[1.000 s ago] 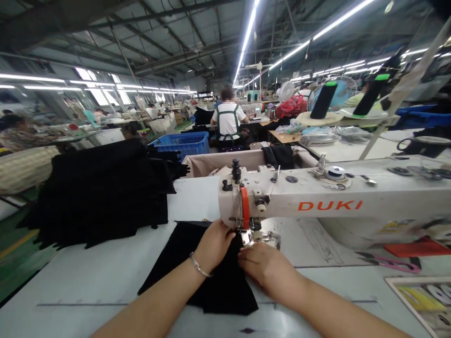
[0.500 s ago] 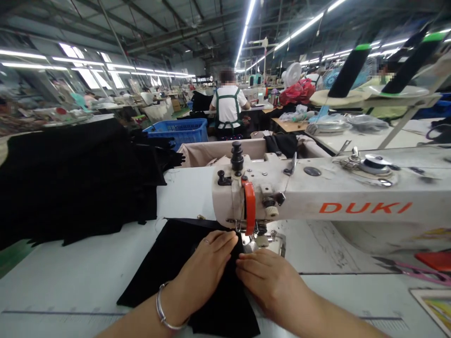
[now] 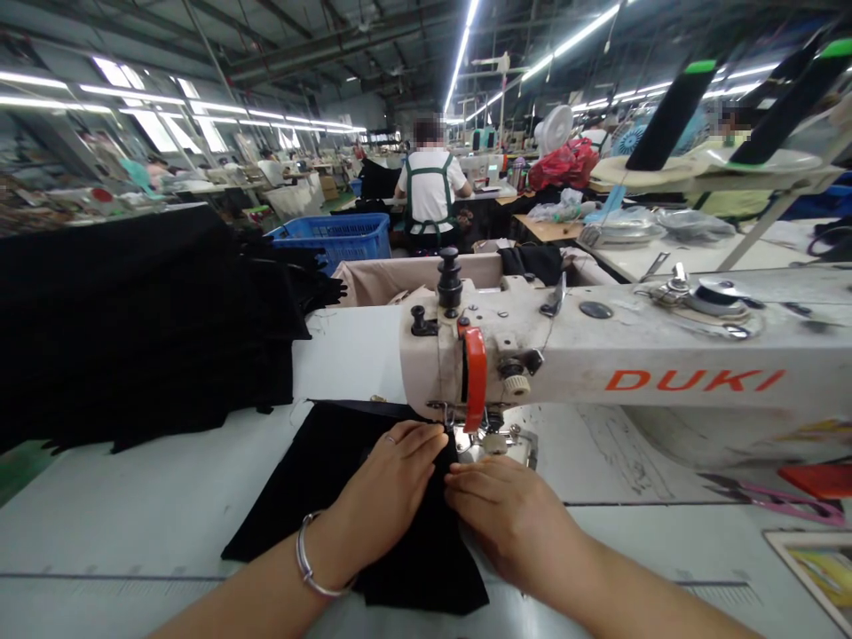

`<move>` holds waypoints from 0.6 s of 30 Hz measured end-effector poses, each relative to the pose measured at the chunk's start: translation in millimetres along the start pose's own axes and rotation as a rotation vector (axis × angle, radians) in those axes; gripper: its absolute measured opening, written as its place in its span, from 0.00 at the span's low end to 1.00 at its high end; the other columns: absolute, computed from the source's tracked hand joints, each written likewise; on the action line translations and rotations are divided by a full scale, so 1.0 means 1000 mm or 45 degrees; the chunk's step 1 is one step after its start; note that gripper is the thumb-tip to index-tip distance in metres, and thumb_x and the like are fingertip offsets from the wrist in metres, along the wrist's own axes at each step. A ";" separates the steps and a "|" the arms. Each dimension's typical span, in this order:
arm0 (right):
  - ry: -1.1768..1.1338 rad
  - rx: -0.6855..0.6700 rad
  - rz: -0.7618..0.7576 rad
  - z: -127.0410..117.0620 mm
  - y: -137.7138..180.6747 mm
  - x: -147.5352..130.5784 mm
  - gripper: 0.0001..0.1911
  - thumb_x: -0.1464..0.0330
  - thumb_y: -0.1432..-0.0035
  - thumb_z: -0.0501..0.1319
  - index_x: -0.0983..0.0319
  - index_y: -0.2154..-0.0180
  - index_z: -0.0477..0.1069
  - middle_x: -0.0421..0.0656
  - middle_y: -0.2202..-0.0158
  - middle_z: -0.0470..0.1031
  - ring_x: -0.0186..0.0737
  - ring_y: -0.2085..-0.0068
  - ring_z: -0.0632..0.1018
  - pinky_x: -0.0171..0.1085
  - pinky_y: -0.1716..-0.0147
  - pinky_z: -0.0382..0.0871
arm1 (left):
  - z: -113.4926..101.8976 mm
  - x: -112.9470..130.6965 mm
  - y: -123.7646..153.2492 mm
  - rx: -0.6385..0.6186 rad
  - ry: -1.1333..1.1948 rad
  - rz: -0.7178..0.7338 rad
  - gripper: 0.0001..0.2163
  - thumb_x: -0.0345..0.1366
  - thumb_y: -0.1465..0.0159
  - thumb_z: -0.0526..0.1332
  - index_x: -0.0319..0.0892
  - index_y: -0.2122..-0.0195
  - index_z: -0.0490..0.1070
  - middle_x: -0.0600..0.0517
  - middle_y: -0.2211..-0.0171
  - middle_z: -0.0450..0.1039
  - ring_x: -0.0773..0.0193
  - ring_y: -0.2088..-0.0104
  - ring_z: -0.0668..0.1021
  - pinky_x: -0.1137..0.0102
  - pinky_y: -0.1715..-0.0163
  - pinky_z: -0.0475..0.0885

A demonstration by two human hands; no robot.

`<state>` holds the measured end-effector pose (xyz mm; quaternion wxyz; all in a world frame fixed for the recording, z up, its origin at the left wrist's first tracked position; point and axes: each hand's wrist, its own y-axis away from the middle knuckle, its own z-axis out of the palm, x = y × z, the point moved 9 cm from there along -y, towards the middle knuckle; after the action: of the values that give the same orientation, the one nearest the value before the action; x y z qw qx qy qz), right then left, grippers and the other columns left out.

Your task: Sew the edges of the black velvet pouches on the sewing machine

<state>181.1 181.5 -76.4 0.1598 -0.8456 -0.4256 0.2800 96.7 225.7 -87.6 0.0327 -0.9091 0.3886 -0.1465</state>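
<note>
A piece of black fabric (image 3: 306, 479) lies on the white sewing table, its upper right edge by the presser foot of the sewing machine (image 3: 532, 337). My left hand (image 3: 399, 475), with a ring and a bracelet, rests flat on the fabric, fingers stretched toward the needle area. To its right, my right hand (image 3: 509, 515) has its fingers pressed together at the fabric's right edge, just in front of the metal needle plate (image 3: 525, 444). The orange guard (image 3: 475, 377) on the machine head hides part of the needle area.
A tall stack of black fabric pieces (image 3: 139, 328) covers the table's left side. Pink-handled scissors (image 3: 792, 501) and a red object (image 3: 816, 481) lie at right. Behind stand a blue crate (image 3: 333, 238), a cloth-lined bin (image 3: 379, 273), and a seated person (image 3: 429, 191).
The whole view has shifted slightly, with the machine and table now a little higher in the picture. Both hands keep nearly the same place on the fabric by the needle.
</note>
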 end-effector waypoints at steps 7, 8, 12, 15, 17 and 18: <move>0.019 -0.072 0.029 -0.003 0.000 -0.001 0.12 0.75 0.33 0.52 0.63 0.54 0.73 0.45 0.56 0.78 0.39 0.51 0.76 0.41 0.47 0.69 | -0.013 -0.001 0.019 -0.076 0.105 -0.040 0.20 0.36 0.29 0.54 0.46 0.37 0.59 0.48 0.37 0.61 0.59 0.37 0.63 0.57 0.37 0.62; 0.033 -0.111 0.020 -0.003 0.001 -0.004 0.11 0.74 0.33 0.53 0.63 0.53 0.72 0.45 0.54 0.77 0.40 0.49 0.75 0.43 0.45 0.66 | -0.014 0.003 0.028 -0.103 0.071 -0.029 0.24 0.43 0.30 0.56 0.45 0.35 0.55 0.47 0.35 0.58 0.56 0.36 0.62 0.55 0.38 0.62; 0.114 -0.187 -0.123 -0.007 0.005 -0.028 0.13 0.71 0.33 0.53 0.63 0.50 0.70 0.49 0.49 0.73 0.46 0.45 0.71 0.49 0.39 0.58 | -0.014 0.037 0.063 0.039 -0.306 0.088 0.41 0.54 0.40 0.62 0.36 0.33 0.50 0.40 0.34 0.54 0.43 0.35 0.58 0.48 0.38 0.58; -0.001 -0.133 -0.086 -0.012 0.006 -0.033 0.13 0.73 0.38 0.54 0.63 0.53 0.70 0.48 0.53 0.75 0.47 0.50 0.73 0.47 0.47 0.66 | -0.013 0.057 0.074 0.276 -0.526 0.095 0.30 0.42 0.37 0.58 0.32 0.36 0.58 0.39 0.36 0.59 0.44 0.36 0.60 0.50 0.36 0.52; -0.156 -0.052 0.102 -0.016 0.007 -0.023 0.15 0.75 0.44 0.55 0.62 0.54 0.70 0.46 0.55 0.76 0.46 0.54 0.74 0.45 0.52 0.70 | -0.022 0.052 0.075 0.376 -0.532 0.015 0.25 0.32 0.37 0.54 0.32 0.39 0.61 0.39 0.40 0.64 0.46 0.39 0.64 0.50 0.37 0.54; -0.222 -0.010 0.192 -0.018 0.009 -0.018 0.17 0.76 0.46 0.54 0.62 0.54 0.69 0.46 0.55 0.76 0.46 0.55 0.74 0.45 0.54 0.70 | -0.032 0.045 0.075 0.408 -0.519 -0.018 0.24 0.27 0.38 0.52 0.32 0.40 0.63 0.40 0.44 0.68 0.48 0.42 0.68 0.51 0.39 0.57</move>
<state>188.8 161.6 -60.9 0.0974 -0.8483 -0.3740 0.3619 64.4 143.4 -59.3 0.2530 -0.9057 0.3396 -0.0202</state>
